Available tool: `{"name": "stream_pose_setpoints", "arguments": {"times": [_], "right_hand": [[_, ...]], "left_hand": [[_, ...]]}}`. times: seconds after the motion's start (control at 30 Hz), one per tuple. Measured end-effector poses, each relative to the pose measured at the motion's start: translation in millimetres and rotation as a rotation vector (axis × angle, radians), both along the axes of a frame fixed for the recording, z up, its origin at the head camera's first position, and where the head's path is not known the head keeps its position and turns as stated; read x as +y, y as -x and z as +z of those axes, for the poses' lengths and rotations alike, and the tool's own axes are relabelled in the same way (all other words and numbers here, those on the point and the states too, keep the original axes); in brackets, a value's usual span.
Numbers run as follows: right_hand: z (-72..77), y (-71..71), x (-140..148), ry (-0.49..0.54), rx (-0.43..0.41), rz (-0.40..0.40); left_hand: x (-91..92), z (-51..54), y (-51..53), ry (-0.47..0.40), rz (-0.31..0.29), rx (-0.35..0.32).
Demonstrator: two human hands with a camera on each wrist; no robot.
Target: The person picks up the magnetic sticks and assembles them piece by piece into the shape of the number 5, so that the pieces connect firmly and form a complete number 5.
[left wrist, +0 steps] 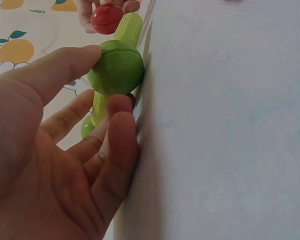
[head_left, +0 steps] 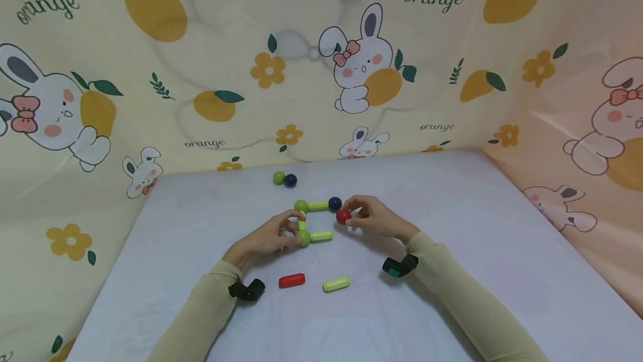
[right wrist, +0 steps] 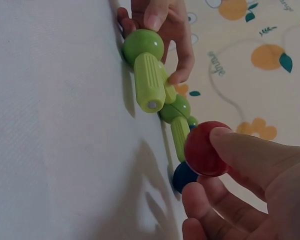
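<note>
My right hand [head_left: 378, 217] pinches a red ball [head_left: 344, 216] between thumb and fingers, right beside a dark blue ball [head_left: 335, 203]. A yellow-green ribbed rod [head_left: 318, 206] joins that blue ball to a far green ball [head_left: 301, 206]. From there another rod, partly hidden by fingers, runs to a near green ball [left wrist: 116, 69]. With thumb and curled fingers my left hand [head_left: 273, 233] holds this near ball. A third rod [right wrist: 149, 82] sticks out from it to the right, its free end showing a small metal disc. Whether the red ball touches the blue one, I cannot tell.
Nearer the front of the white table [head_left: 181, 273] lie a loose red rod [head_left: 292, 280] and a yellow-green rod [head_left: 336, 284]. Toward the back, a green ball [head_left: 278, 177] and a dark blue ball [head_left: 290, 181] sit side by side. A printed cloth [head_left: 226, 61] hangs behind.
</note>
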State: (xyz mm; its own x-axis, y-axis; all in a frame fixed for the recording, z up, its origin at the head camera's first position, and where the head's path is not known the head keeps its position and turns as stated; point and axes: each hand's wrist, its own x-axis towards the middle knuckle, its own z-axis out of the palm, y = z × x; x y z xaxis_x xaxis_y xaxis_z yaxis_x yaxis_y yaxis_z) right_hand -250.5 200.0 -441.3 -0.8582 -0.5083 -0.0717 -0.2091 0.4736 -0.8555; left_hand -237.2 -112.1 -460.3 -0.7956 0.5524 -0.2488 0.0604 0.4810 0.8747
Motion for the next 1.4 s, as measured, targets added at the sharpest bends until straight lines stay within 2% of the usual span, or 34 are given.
{"name": "stream_pose_setpoints", "arguments": {"times": [0.7, 1.07, 1.4], "right_hand": [[-5.7, -1.9, 4.5, -0.106, 0.000, 0.135], [-11.0, -1.5, 4.3, -0.109, -0.018, 0.165], [-9.5, -1.2, 2.7, -0.105, -0.029, 0.171]], "left_hand": [[-0.9, 0.7, -2.1, -0.010, -0.004, -0.003], [0.3, 2.2, -1.2, -0.008, -0.002, 0.003], [0.2, 3.1, -2.4, -0.006, -0.004, 0.012]]}}
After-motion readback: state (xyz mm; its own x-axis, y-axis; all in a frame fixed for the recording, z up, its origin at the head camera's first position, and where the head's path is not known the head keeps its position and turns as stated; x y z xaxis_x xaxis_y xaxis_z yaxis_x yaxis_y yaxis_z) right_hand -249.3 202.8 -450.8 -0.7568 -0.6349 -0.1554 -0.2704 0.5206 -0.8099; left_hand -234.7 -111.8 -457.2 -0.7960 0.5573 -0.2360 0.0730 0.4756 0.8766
